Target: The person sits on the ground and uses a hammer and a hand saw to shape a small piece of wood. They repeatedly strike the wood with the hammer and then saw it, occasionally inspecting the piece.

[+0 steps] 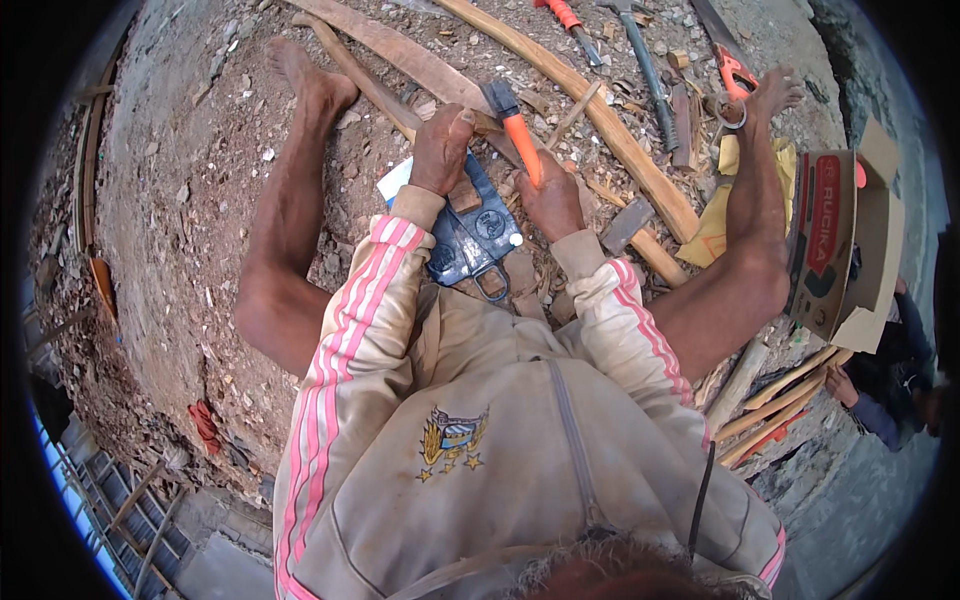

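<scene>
Grips in the right hand [553, 203] an orange-handled tool with a dark metal head [521, 146], at the middle of the scene between spread bare legs, head pointing far and slightly left, fingers wrapped round the handle. Clenches the fingers of the left hand [440, 152] over a slim light-brown wooden stick [364, 80] slanting toward the far left. Cannot tell whether the tool's head touches wood.

Just nearer, on stony ground: a flattened dark-blue plastic bag with a loop [468, 245]. To the right, a hammer with a grey block head [628, 224]. Farther off, a long brown wooden plank [385, 42] and a long yellowish wooden beam [590, 108]; beyond on the right, a claw hammer with a blue-grey shaft [650, 82] and a handsaw with a red-orange handle [733, 72].

Beside the right leg, crumpled yellow paper [708, 222], then an open brown cardboard box with a red panel [820, 245]. Nearer right, a co-worker's hand [842, 386] at thin wooden strips [775, 412].
</scene>
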A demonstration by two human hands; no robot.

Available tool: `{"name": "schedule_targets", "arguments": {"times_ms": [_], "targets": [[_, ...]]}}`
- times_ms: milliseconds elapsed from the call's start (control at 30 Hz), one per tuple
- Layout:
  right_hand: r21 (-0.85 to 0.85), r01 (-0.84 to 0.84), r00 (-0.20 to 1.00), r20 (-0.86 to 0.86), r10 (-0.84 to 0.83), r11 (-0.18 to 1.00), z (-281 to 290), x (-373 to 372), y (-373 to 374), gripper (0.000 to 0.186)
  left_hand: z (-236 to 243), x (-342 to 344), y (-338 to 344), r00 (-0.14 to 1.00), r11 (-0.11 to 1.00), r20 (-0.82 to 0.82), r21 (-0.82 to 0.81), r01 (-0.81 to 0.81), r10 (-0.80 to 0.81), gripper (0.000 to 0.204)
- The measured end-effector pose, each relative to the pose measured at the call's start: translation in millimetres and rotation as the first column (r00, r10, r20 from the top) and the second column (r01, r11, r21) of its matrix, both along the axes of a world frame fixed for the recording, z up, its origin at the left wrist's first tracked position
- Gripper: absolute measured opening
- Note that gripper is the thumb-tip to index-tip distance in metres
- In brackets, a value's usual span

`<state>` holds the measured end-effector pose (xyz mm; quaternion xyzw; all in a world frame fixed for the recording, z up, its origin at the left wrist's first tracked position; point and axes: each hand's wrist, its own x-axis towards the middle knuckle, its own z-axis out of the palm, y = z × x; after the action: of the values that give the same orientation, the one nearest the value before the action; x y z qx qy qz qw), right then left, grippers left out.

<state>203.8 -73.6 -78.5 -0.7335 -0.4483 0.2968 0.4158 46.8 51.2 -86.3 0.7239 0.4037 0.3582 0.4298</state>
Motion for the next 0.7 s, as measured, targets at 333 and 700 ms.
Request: {"name": "schedule_targets", "arguments": {"times_ms": [333, 700], "targets": [[0.088, 0.032, 0.989, -0.144, -0.019, 0.996, 54.2, -2.1, -14.9, 0.028, 9.0, 8.3, -10.2, 0.998, 0.999, -0.054, 0.023, -0.028, 0.029, 0.041], [0.027, 0.005, 0.993, -0.120, -0.002, 1.000, 40.7, -11.2, -33.6, 0.024, -0.1, 25.0, -19.0, 0.987, 0.978, -0.078, 0.166, -0.129, 0.143, 0.034]]}}
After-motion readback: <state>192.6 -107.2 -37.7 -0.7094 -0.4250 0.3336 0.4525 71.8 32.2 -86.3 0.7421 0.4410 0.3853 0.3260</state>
